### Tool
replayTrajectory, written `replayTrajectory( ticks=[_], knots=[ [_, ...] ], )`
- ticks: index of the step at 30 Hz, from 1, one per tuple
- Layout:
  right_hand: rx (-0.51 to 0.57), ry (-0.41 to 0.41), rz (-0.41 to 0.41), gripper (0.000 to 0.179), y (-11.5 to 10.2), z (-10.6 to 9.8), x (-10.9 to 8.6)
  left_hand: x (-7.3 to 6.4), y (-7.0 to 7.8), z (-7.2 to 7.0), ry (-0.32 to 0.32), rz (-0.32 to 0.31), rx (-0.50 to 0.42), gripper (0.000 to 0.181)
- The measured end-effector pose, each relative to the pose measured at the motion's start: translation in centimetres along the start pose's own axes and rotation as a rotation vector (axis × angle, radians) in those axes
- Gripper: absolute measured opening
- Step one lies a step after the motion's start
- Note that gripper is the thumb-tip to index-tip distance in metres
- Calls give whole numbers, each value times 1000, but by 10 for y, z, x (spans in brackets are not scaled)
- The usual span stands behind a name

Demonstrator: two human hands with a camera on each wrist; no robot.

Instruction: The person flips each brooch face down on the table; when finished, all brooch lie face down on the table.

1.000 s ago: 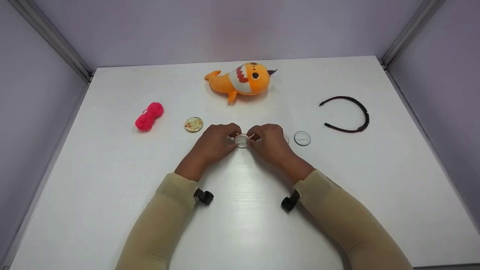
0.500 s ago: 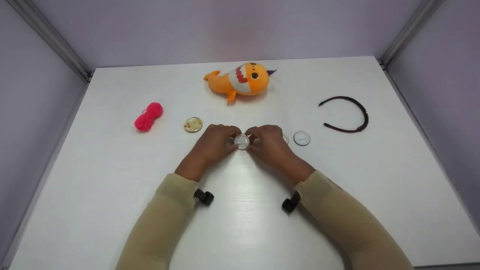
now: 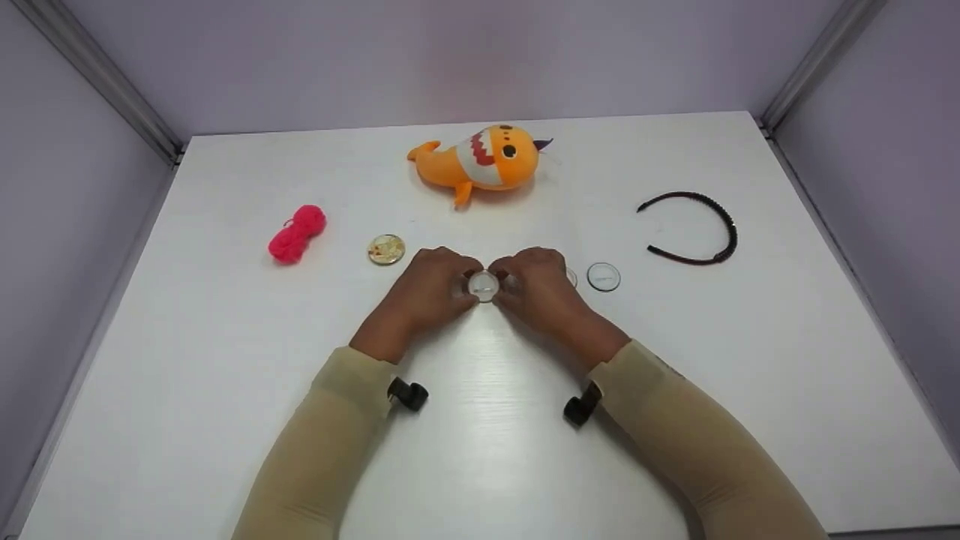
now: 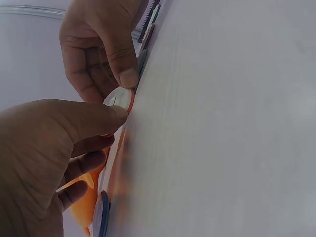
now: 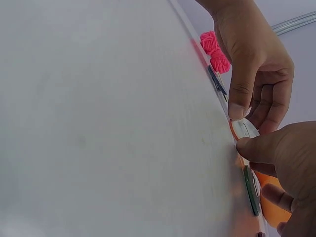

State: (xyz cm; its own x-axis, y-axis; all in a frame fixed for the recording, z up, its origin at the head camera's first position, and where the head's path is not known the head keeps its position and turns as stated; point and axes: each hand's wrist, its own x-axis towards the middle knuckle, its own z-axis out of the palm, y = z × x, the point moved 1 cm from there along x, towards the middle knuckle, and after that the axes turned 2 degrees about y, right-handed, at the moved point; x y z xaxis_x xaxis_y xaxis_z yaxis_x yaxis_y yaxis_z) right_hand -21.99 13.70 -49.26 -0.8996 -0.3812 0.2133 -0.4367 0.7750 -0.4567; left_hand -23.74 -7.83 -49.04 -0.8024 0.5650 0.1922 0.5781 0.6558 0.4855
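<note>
Between the two hands, at the middle of the table, is a small round pin-back badge [image 3: 484, 286]. Its pale back with a thin metal pin faces up, and an orange-red rim [image 4: 131, 100] shows in the left wrist view. The left hand [image 3: 433, 289] pinches its left edge between thumb and fingers. From the other side, the right hand [image 3: 537, 291] pinches the right edge in the same way. Beside the right hand lies a similar badge [image 3: 572, 277], partly hidden by it, and another badge [image 3: 604, 277] lies just farther right. Fingertips cover parts of the held badge's rim.
A gold patterned round badge [image 3: 386, 250] lies left of the hands, with a pink yarn bundle [image 3: 298, 234] beyond it. At the back is an orange plush shark [image 3: 480, 159]. A black headband [image 3: 731, 225] lies at the right. Walls enclose the white table [image 3: 480, 450].
The held badge has tilted and shifted slightly toward the person, its back now showing more fully. Both hands' fingers have adjusted a little around it. Everything else stays in place.
</note>
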Motion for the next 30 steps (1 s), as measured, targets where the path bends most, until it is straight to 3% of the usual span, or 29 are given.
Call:
replayTrajectory(
  ticks=[13,30],
  knots=[
    [-10,-36,9,23,-2,1,0,1,-1,0,-43,-24,60,23],
    [-60,-30,-19,20,-3,1,-1,1,0,0,-46,10,102,18]
  ],
)
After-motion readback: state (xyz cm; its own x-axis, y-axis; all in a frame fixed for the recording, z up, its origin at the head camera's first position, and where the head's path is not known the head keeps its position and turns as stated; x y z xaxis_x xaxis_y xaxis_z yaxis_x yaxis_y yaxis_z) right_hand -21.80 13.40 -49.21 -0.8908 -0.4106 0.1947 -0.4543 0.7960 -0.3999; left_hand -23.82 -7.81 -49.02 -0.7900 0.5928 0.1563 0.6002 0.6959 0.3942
